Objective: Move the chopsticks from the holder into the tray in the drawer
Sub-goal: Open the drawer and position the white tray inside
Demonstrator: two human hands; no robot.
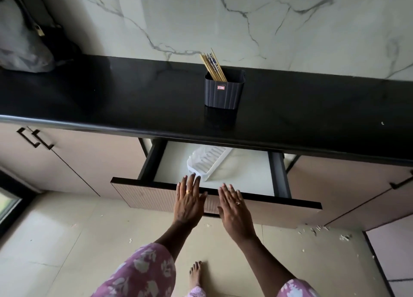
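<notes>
Left hand [190,201] and right hand [234,209] are reaching flat, empty, at drawer front [145,196]; chopsticks [213,66] are standing in holder [224,91] at 12 o'clock

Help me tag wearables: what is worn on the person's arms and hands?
The left hand wears a gold ring; the right hand wears a ring too. Mauve sleeves with a pale floral print leave the forearms bare.

left grip [189,201] flat, right grip [234,209] flat
</notes>
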